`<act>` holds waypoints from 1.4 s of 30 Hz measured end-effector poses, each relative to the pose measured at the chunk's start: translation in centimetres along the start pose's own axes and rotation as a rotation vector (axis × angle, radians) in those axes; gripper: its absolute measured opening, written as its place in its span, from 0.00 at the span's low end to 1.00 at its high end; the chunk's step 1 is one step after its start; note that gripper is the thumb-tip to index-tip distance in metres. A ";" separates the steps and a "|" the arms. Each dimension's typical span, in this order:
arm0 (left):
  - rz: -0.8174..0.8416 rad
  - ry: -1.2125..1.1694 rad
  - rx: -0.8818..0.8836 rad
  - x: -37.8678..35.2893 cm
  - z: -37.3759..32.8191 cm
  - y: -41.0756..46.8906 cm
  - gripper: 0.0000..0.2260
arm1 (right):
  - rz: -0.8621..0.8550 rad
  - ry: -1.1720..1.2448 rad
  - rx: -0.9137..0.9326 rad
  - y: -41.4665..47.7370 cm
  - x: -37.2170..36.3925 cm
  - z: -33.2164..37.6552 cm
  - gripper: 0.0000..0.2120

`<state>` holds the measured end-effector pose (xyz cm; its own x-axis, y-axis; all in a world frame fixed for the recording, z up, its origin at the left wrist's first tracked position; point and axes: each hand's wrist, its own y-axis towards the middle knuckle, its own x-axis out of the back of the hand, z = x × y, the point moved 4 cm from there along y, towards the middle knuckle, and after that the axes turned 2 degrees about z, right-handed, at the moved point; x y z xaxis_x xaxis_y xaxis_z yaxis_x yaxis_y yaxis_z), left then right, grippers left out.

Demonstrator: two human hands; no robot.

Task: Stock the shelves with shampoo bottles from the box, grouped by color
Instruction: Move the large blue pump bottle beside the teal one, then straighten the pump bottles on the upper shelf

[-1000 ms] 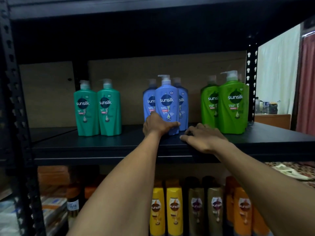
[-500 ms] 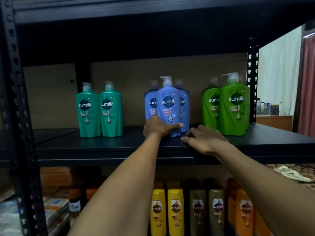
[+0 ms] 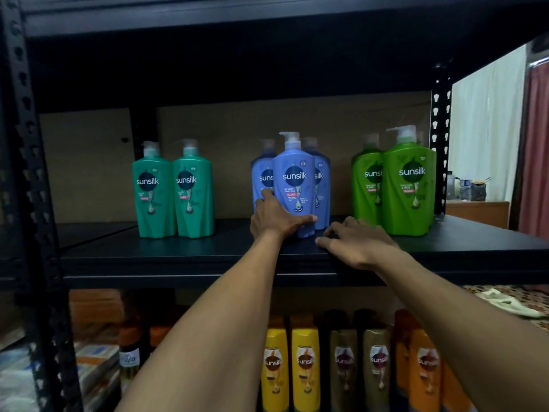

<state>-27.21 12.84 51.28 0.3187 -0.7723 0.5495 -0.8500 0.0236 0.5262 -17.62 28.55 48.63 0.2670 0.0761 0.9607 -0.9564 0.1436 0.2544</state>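
Now left grip (image 3: 276, 217) clasps blue bottle (image 3: 294, 179) half-hiding 2 rear bottles (image 3: 262, 173); right grip (image 3: 359, 242) relaxed.

At frame centre the left hand (image 3: 276, 220) grips the base of the front blue bottle (image 3: 295, 176), thumb across its front; the right hand (image 3: 361, 243) rests palm-down on the black shelf (image 3: 178, 254) just right of it. Teal bottles (image 3: 193, 203) stand left, green bottles (image 3: 408, 191) right.
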 end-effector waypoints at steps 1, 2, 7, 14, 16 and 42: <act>-0.003 0.003 0.001 0.0 0.0 0.0 0.48 | -0.001 0.000 0.000 0.0 0.0 0.0 0.27; -0.007 0.005 0.001 0.0 0.0 0.0 0.48 | -0.002 -0.002 0.001 0.1 0.0 0.0 0.28; -0.013 0.016 -0.012 -0.1 0.0 0.2 0.46 | -0.003 0.001 0.003 0.2 -0.1 -0.1 0.28; -0.007 0.009 -0.009 -0.4 0.2 0.3 0.43 | -0.009 0.007 0.008 0.0 0.1 0.0 0.27; -0.006 0.006 -0.002 -0.4 0.2 0.3 0.42 | -0.009 0.009 0.011 -0.1 0.0 0.0 0.27; -0.140 -0.088 -0.035 14.1 11.6 -0.6 0.27 | -0.292 0.536 0.456 0.5 2.5 12.0 0.16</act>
<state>-27.10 -5.47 51.20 0.3936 -0.8224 0.4108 -0.7843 -0.0673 0.6168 -18.83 16.96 52.49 0.4260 0.5830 0.6918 -0.7614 -0.1819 0.6222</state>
